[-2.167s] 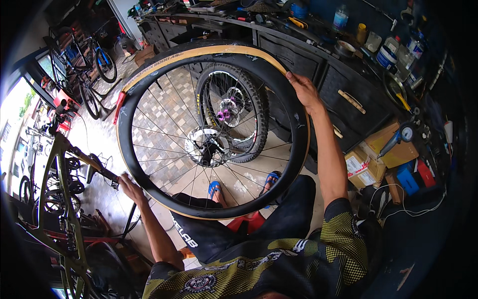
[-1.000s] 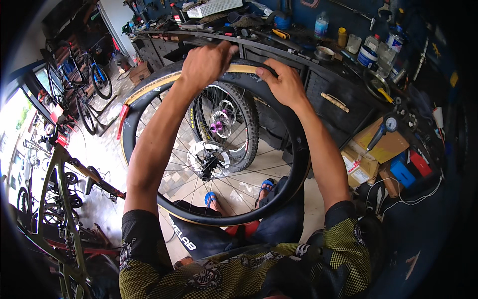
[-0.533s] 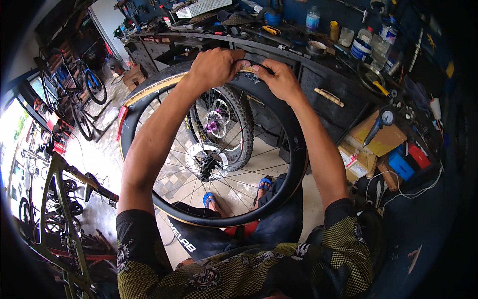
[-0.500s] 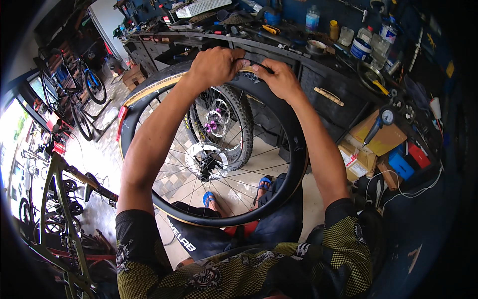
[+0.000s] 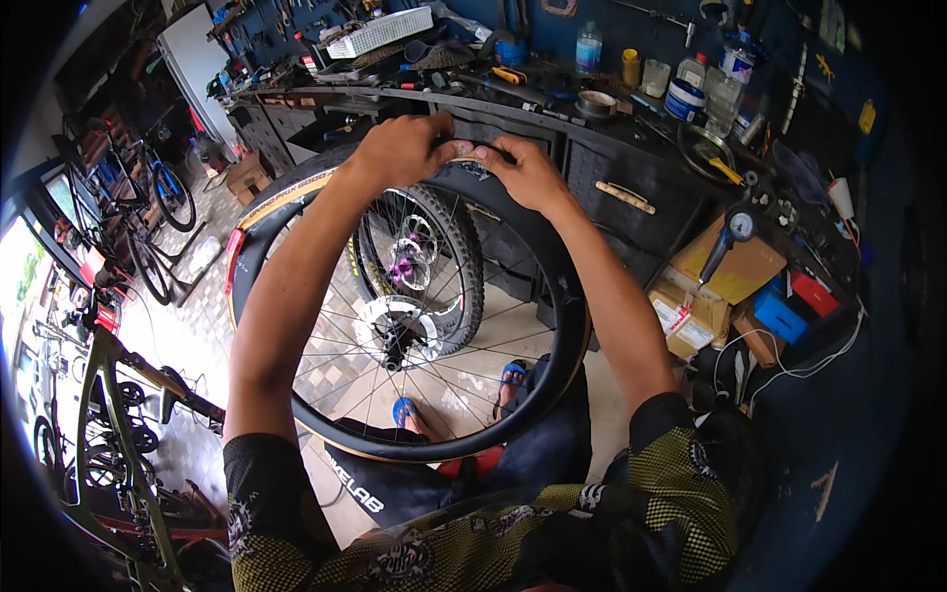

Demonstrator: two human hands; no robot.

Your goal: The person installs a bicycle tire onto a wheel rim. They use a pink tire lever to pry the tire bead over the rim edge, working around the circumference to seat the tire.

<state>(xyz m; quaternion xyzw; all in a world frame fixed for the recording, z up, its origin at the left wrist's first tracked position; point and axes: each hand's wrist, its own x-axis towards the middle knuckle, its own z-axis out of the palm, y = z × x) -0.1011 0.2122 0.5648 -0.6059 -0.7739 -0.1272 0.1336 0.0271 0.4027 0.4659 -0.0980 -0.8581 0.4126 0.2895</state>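
Observation:
A bicycle wheel with a deep black rim (image 5: 564, 340) stands upright before me, its lower edge at my thighs. A black tire with a tan sidewall (image 5: 288, 201) lies along the rim, its tan band showing widest at the upper left. At the wheel's top my left hand (image 5: 400, 150) is closed over the tire, thumb toward the middle. Close beside it, my right hand (image 5: 525, 174) also grips the tire, its thumb pressing at the rim edge. A red tire lever (image 5: 234, 260) sticks out at the wheel's left side. The fingers beyond the tire are hidden.
A cluttered workbench (image 5: 395, 91) with bottles and tools runs behind the wheel. Another wheel with a knobby tire (image 5: 469, 266) stands just beyond. Cardboard boxes (image 5: 691, 321) and a pressure gauge (image 5: 740, 227) are at right. A green bike frame (image 5: 99, 395) stands at left.
My view has shifted slightly, so the bench and wheel sit a little differently in the picture. Both hands stay on the tire at the top, thumbs now closer together.

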